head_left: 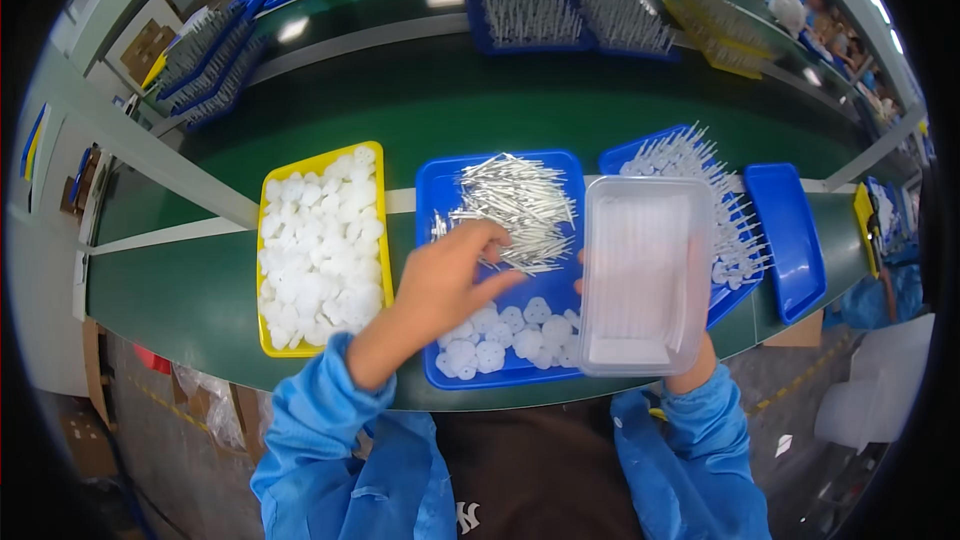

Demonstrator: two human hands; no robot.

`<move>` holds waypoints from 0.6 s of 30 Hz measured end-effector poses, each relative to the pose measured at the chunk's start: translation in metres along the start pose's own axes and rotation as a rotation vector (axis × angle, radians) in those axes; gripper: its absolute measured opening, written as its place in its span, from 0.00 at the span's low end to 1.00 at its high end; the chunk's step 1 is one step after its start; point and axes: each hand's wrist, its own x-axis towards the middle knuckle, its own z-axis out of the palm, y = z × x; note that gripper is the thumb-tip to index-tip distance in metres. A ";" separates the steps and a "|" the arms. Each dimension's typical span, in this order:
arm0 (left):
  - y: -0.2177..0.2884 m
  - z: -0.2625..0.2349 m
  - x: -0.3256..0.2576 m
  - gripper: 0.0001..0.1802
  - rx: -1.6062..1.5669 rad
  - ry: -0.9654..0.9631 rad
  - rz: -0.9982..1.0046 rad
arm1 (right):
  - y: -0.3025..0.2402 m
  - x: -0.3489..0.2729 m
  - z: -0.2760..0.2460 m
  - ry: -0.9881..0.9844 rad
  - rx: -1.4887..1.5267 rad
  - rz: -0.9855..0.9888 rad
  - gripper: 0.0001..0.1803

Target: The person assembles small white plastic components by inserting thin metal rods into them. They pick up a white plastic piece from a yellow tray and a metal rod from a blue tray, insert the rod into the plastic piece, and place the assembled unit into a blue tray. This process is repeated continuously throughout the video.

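Note:
My left hand (445, 280) is over a blue tray (428, 240), at the near edge of a pile of thin silvery metal pins (515, 205). Its thumb and fingers are apart, and nothing shows between them. Round white plastic discs (490, 345) lie in the near part of that tray. My right hand (690, 368) grips a translucent plastic box (648, 280) over the tray's right side. Most of that hand is hidden behind the box; fingertips show at its left edge. To the left, a yellow tray (385, 270) is heaped with white discs (320, 250).
Behind the box, a blue tray (620, 155) holds upright pins set in discs (740, 225). A blue tray (785, 240) lies farther right. Trays of upright pins (530, 15) stand across the green table (400, 90). A white post (170, 140) slants at left. Other people work beyond.

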 end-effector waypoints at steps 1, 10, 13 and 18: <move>0.014 0.003 -0.009 0.31 -0.289 0.036 -0.092 | 0.007 -0.001 -0.008 0.022 -0.114 -0.006 0.43; 0.052 0.022 -0.071 0.46 -1.395 0.069 -0.192 | 0.012 0.001 0.055 0.186 -1.766 -1.091 0.11; 0.051 0.033 -0.100 0.46 -1.216 0.157 -0.179 | 0.037 -0.013 0.095 -0.530 -1.965 -1.143 0.24; 0.060 0.045 -0.165 0.48 -1.269 0.378 -0.302 | 0.090 -0.021 0.117 -0.964 -2.043 -0.781 0.45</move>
